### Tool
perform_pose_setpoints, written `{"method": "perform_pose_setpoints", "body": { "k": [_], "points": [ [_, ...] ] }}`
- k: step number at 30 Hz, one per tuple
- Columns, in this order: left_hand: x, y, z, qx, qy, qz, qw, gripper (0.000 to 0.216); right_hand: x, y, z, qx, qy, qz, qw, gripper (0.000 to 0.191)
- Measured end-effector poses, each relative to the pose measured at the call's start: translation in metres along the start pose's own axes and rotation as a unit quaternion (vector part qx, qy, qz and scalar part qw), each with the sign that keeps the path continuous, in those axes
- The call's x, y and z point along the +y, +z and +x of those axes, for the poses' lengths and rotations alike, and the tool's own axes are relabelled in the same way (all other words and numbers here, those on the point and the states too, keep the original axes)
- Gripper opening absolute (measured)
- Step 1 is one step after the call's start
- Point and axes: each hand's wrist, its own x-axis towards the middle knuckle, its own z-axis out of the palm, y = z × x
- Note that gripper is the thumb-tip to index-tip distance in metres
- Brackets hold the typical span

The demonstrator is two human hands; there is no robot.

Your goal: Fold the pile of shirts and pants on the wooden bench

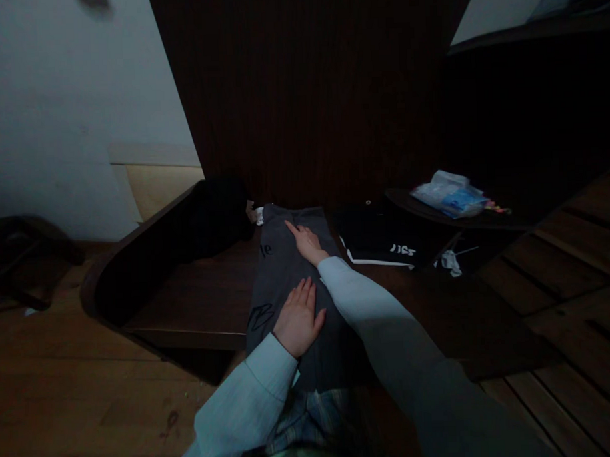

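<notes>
While a dark grey garment lies lengthwise on the brown wooden bench, its near end hanging toward the person's lap, two bare hands rest on it. Black lettering runs along the garment's left side. The left hand lies palm down on the nearer part, just beside the lower letters, its fingers extended and the thumb held out to the side; it grips nothing. Farther up, the right hand is also laid on the cloth, index finger stretched toward the far left and the other fingers slightly bent, with no fold clasped. Both forearms wear pale sleeves.

Near the garment's far left corner is a small white item, and beside that a black bundle, its details lost in the dimness. To the garment's right lies a folded black cloth with white lettering and a white lower edge. Farther right, a clear and blue plastic package sits on a rounded shelf, with a crumpled white scrap below. Behind everything rises a dark wooden panel; plank flooring shows at left.
</notes>
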Motion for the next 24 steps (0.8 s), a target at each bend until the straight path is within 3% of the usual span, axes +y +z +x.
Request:
{"method": "perform_pose_setpoints", "body": {
  "k": [7, 12, 24],
  "points": [
    [-0.001, 0.001, 0.000, 0.004, 0.002, -0.003, 1.000, 0.050, -0.018, -0.003, 0.011, -0.038, 0.050, -0.007, 0.998, 0.038],
    [0.000, 0.000, 0.001, -0.007, 0.001, -0.005, 1.000, 0.050, -0.029, -0.001, 0.011, -0.049, 0.075, 0.002, 0.996, 0.055],
    [0.003, -0.003, 0.005, -0.028, -0.006, -0.022, 0.999, 0.056, -0.021, 0.005, 0.017, -0.071, 0.086, 0.018, 0.994, 0.062]
  ]
}}
